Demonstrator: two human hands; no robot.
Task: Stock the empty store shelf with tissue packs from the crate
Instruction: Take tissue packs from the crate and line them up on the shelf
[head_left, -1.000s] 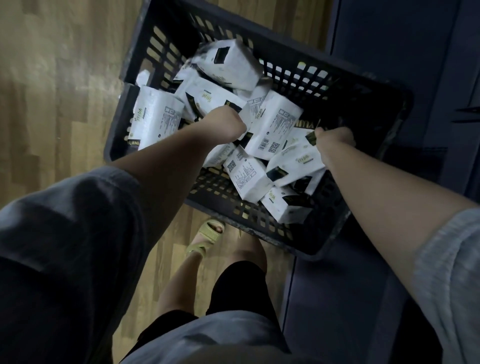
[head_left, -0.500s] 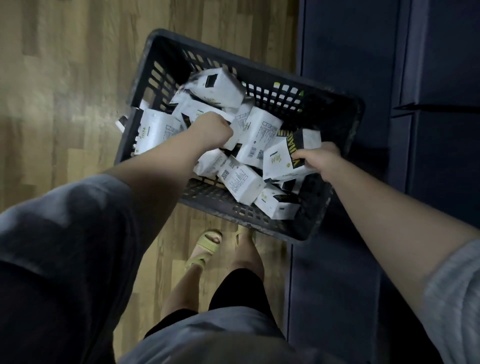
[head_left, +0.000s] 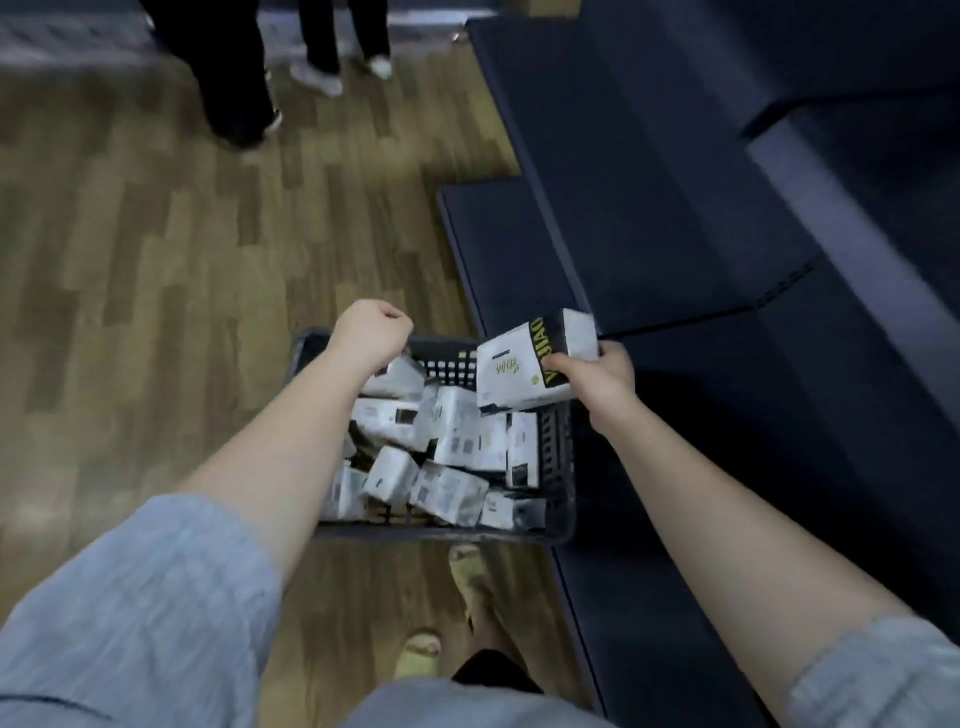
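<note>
A black slatted crate (head_left: 558, 467) sits on the wooden floor against the dark shelf unit, with several white tissue packs (head_left: 457, 441) piled loosely inside. My right hand (head_left: 597, 379) grips one white pack with a black band (head_left: 524, 364) and holds it above the crate's far right corner, next to the low empty shelf (head_left: 519, 249). My left hand (head_left: 371, 330) is a closed fist over the crate's far left rim, its fingers curled down onto a white pack (head_left: 397, 376) right under it. My forearm hides most of that pack.
Dark blue shelf boards (head_left: 675, 182) step upward on the right, all bare. Another person's legs and shoes (head_left: 317, 78) stand on the wood floor (head_left: 156, 260) ahead. My own feet in pale sandals (head_left: 467, 571) are just behind the crate.
My right hand has lifted the black-banded pack out of the pile and up toward the shelf. My left fist has risen to the crate's far rim. My view has tilted up.
</note>
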